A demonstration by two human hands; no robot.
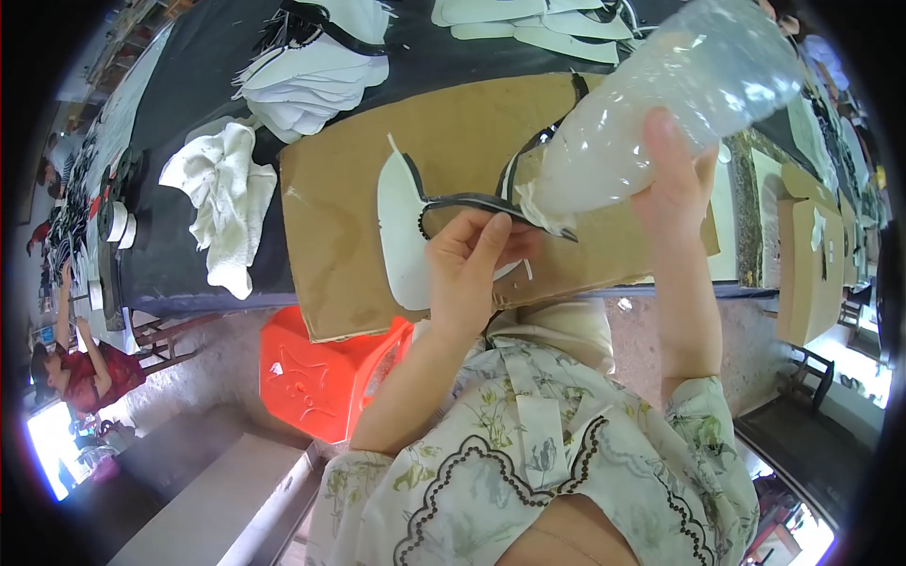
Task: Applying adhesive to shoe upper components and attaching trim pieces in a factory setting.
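My left hand (464, 269) pinches a black strap (467, 200) between thumb and fingers. The strap joins a white sole-shaped piece (400, 241), which lies on a brown cardboard sheet (330, 208) left of the hand. A row of small dark beads or loops shows along the piece's edge. In my right hand (675, 165) is a large transparent plastic bottle (623, 127), tilted with its narrow end down. Whitish stuff coats its inside. Its pale, crusted tip (536, 203) is at the strap, just above my left fingers; whether they touch, I cannot tell.
A crumpled white cloth (226, 198) lies left of the cardboard. Stacked white pieces with black straps (316, 85) sit beyond it, more (528, 21) at the far edge. A red plastic stool (307, 377) stands below the table. Another person (90, 377) works at left; a carton (812, 255) stands right.
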